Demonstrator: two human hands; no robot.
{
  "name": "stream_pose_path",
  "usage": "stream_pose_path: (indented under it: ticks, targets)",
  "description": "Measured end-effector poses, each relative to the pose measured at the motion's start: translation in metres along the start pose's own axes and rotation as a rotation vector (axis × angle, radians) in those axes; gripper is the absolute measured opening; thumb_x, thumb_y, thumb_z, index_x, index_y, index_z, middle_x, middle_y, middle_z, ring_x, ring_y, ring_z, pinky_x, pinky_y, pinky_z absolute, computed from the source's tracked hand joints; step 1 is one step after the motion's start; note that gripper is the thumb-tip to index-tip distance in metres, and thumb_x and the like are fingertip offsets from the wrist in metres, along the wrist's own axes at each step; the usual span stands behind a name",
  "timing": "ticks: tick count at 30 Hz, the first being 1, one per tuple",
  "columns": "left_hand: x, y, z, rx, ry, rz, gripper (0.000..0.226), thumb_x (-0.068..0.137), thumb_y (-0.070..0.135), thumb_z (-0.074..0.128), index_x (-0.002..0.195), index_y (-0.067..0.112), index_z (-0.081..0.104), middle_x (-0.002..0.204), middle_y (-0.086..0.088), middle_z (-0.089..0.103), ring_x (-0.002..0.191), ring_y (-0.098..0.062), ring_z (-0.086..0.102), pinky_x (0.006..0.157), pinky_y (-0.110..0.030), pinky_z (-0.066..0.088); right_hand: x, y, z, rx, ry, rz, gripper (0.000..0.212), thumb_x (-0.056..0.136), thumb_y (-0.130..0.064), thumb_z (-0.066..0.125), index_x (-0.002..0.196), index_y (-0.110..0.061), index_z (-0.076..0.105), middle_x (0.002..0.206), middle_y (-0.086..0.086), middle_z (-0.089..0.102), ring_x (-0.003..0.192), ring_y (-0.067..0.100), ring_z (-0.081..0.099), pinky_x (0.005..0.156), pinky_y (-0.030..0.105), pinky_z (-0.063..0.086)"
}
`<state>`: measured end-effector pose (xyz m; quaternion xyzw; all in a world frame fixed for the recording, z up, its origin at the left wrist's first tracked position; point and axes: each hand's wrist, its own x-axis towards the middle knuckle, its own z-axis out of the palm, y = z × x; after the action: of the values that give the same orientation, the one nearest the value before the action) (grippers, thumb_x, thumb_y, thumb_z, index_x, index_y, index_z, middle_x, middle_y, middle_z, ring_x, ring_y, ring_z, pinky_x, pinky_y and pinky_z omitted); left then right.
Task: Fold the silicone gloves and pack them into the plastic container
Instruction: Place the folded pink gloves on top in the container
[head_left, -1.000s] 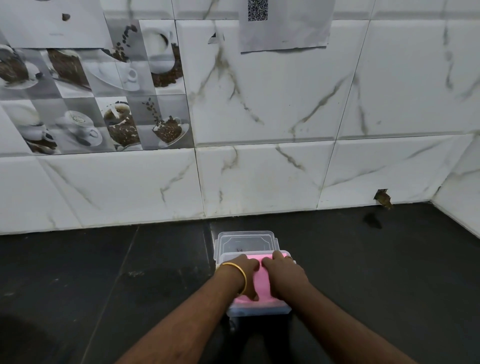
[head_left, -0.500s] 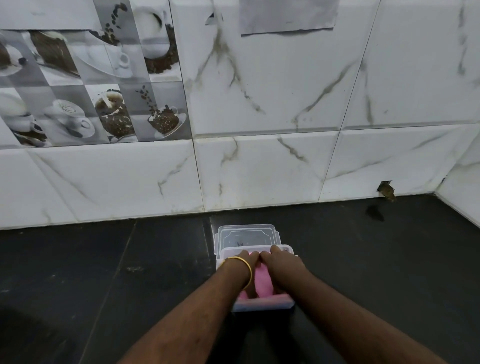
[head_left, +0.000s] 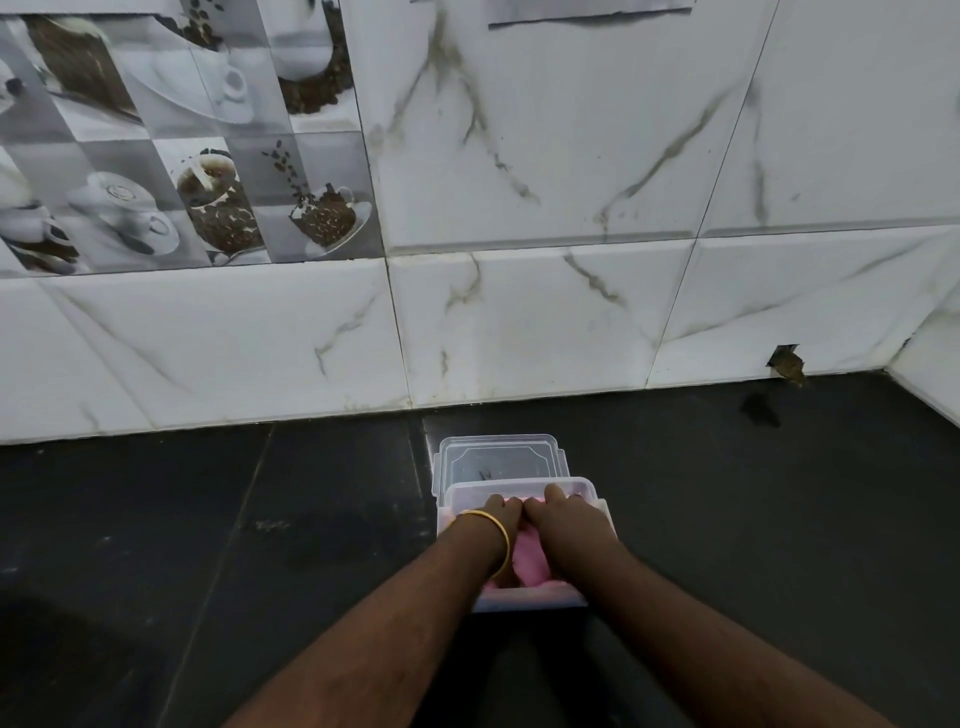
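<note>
A clear plastic container (head_left: 586, 488) stands on the dark counter in front of me. Pink silicone gloves (head_left: 530, 561) lie bunched inside it, mostly covered by my hands. My left hand (head_left: 493, 514), with a gold bangle on the wrist, presses down on the left part of the gloves. My right hand (head_left: 563, 514) presses down beside it, fingers curled at the container's far end. Both hands touch each other in the middle. The clear lid (head_left: 498, 460) lies flat right behind the container.
The black counter (head_left: 208, 545) runs to a white marbled tile wall (head_left: 519, 312) behind. A wall corner closes the right side. A broken tile hole (head_left: 787, 361) sits low at the right. Coffee-cup picture tiles are up left.
Both hands have pushed deeper into the container and forward toward its far end, squeezing the pink gloves down. The camera view has tilted downward slightly.
</note>
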<state>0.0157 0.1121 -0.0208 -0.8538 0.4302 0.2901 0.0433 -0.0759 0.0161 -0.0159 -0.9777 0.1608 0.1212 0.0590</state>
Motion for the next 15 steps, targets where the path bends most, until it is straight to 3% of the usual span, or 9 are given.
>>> stream_pose_path:
  ticks: [7, 12, 15]
  targets:
    - [-0.007, -0.003, 0.003, -0.022, 0.043, 0.026, 0.095, 0.075, 0.033, 0.076, 0.150, 0.016, 0.020, 0.146, -0.012, 0.033, 0.133, -0.034, 0.042, 0.110, -0.048, 0.038, -0.002, 0.004, -0.007, -0.048, -0.088, -0.028, 0.054, 0.092, -0.023, 0.054, 0.143, -0.019, 0.039, 0.135, 0.014, 0.043, 0.119, 0.039, 0.051, 0.099, 0.046, 0.046]
    - [-0.011, -0.004, 0.010, -0.017, 0.049, 0.001, 0.100, 0.068, 0.043, 0.078, 0.148, 0.021, 0.022, 0.142, -0.012, 0.036, 0.126, -0.035, 0.048, 0.103, -0.045, 0.044, 0.004, 0.010, -0.016, -0.120, -0.278, -0.050, 0.081, 0.074, -0.006, 0.071, 0.145, -0.020, 0.035, 0.137, 0.015, 0.037, 0.123, 0.042, 0.049, 0.096, 0.049, 0.047]
    - [-0.011, -0.003, 0.013, -0.023, 0.057, -0.014, 0.099, 0.067, 0.041, 0.079, 0.147, 0.020, 0.024, 0.139, -0.012, 0.038, 0.124, -0.036, 0.051, 0.102, -0.046, 0.046, 0.002, 0.009, -0.009, -0.101, -0.199, -0.068, 0.075, 0.077, -0.009, 0.068, 0.144, -0.019, 0.036, 0.134, 0.016, 0.040, 0.121, 0.042, 0.050, 0.093, 0.049, 0.047]
